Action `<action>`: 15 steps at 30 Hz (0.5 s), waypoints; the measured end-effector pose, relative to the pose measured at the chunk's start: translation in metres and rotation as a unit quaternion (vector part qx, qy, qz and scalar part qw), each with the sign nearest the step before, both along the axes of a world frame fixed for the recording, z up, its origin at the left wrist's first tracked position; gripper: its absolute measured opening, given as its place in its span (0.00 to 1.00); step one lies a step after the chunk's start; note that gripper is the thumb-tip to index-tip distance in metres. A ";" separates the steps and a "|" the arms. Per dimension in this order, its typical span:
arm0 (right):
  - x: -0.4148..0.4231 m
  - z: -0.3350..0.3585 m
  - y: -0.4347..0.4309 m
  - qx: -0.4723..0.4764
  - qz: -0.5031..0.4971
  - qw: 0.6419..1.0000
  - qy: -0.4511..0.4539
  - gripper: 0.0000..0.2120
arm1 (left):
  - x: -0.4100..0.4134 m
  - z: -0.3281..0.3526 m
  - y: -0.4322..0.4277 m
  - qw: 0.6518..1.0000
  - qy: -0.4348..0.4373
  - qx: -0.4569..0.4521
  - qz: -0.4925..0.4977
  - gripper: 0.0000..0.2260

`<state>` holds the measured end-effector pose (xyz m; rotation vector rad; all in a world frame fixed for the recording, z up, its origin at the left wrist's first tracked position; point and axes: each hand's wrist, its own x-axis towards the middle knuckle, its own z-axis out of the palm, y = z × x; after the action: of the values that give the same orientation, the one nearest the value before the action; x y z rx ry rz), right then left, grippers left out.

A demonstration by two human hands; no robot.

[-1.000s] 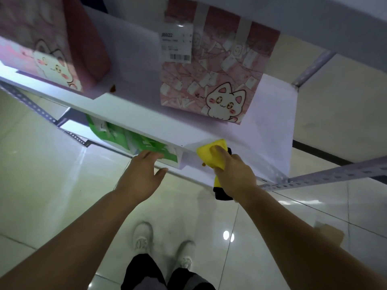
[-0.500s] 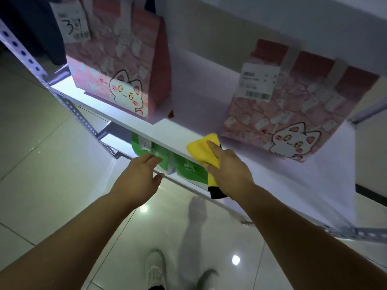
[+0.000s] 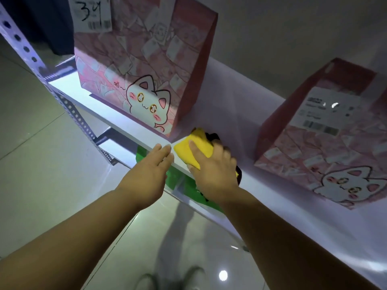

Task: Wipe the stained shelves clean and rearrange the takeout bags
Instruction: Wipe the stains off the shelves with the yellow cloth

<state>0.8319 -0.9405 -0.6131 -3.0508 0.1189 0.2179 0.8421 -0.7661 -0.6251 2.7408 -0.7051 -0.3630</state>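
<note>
1. The left pink bag [image 3: 144, 80] stands upright on the shelf [image 3: 236, 105], with its near right corner just beside the cloth. Any mark running under that corner probably won't come off unless the bag is lifted aside first. Nudging it with the cloth could tip it.
2. The left hand [image 3: 148, 172] holds nothing. Its fingers are straight and their tips are at the shelf's front edge. It is well placed to steady the person, and it is free to shift the left bag.
3. The yellow cloth [image 3: 195, 147] lies on the shelf close to the front edge, between the two bags and nearer the left one. Whatever it covers is hidden, and no stain shows around it. Strokes are best pulled inward so grime doesn't fall onto the green packs [image 3: 188, 188] below.
4. The right hand [image 3: 215, 172] grips the cloth, thumb laid over its top and fingers curled around the far side, pressing it down. Flat, even pressure and short overlapping passes should work best.
5. The right pink bag [image 3: 318, 139] stands apart from the cloth. The bare shelf between them leaves room to wipe rightward before that bag is moved.
</note>
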 end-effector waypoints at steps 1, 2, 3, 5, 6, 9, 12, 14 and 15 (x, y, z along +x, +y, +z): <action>0.001 -0.006 0.000 -0.004 0.006 1.000 -0.005 0.26 | 0.002 -0.002 0.001 1.000 -0.006 -0.004 0.001 0.27; 0.004 -0.009 -0.001 -0.007 0.013 1.000 -0.013 0.26 | 0.003 -0.003 0.001 1.000 -0.009 -0.008 0.002 0.28; 0.010 -0.010 -0.004 -0.006 0.018 1.000 -0.014 0.25 | 0.005 -0.003 0.002 1.000 -0.008 -0.012 0.001 0.29; 0.028 -0.009 -0.011 0.030 -0.028 0.999 -0.014 0.24 | 0.007 -0.003 0.004 1.000 -0.006 -0.019 -0.007 0.29; 0.038 -0.008 -0.014 0.033 -0.048 0.998 -0.007 0.24 | 0.008 -0.003 0.006 1.000 -0.007 -0.023 -0.011 0.29; 0.066 -0.005 -0.022 -0.008 -0.052 0.998 0.033 0.25 | 0.011 -0.004 0.011 0.999 -0.006 -0.034 -0.019 0.30; 0.071 -0.001 -0.020 0.020 -0.066 0.996 0.048 0.24 | 0.012 -0.004 0.012 0.999 -0.005 -0.041 -0.021 0.31; 0.059 0.002 -0.016 0.023 -0.017 0.999 0.023 0.23 | 0.011 -0.003 0.011 0.999 -0.004 -0.046 -0.017 0.32; 0.050 0.003 -0.015 0.030 0.017 0.999 -0.003 0.22 | 0.010 -0.003 0.011 0.999 -0.003 -0.050 -0.014 0.32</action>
<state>0.8823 -0.9556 -0.6096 -2.9951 0.0588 0.2104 0.8524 -0.7552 -0.6277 2.6423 -0.7429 -0.3169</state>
